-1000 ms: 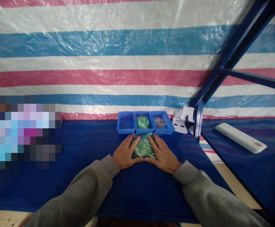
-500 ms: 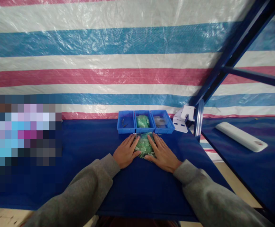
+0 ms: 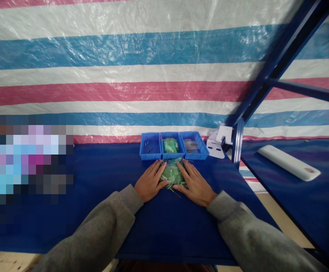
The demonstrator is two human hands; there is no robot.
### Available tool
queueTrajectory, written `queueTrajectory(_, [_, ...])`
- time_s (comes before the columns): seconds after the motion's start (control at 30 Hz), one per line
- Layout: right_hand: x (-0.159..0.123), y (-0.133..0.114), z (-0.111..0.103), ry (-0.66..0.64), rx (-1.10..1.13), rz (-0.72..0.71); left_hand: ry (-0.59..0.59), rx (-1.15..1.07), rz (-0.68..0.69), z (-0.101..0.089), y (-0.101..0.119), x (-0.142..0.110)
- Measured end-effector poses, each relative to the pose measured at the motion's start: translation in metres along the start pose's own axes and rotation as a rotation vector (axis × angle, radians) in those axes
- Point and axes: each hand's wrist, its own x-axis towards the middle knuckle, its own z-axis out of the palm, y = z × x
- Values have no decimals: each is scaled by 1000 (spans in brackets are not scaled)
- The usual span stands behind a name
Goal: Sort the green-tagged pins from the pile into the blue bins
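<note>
A green bundle (image 3: pixel 172 174), with thin pale slivers about its edges and a clear, shiny look, lies on the blue table between my hands. I cannot make out whether it is a bag or a loose heap. My left hand (image 3: pixel 150 183) rests flat along its left side, fingers stretched out and the thumb touching its near edge. On the opposite side my right hand (image 3: pixel 199 185) lies likewise, fingers extended over the right edge. A thin strand pokes out toward me by the right thumb. What is under the palms is hidden.
Just behind the bundle stand three blue trays: the left one (image 3: pixel 142 153) holds a few thin metal pieces, the middle one (image 3: pixel 172 155) green material, the right one (image 3: pixel 202 151) greyish clear pieces. White cut-out card (image 3: pixel 215 148) leans by a blue post (image 3: pixel 239 141). A white oblong object (image 3: pixel 289 162) lies right.
Both hands stay almost in place around the green bundle. A thin strand now sticks out of its near edge, by the right thumb.
</note>
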Motion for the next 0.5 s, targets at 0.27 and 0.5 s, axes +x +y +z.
queueTrajectory(0.27, [-2,-12,-10,13,11,-44,39,-159,-48,-4,-4,2])
queueTrajectory(0.5, [-3,-18,-5,13,8,-53,95,-250,-85,-5,-4,3])
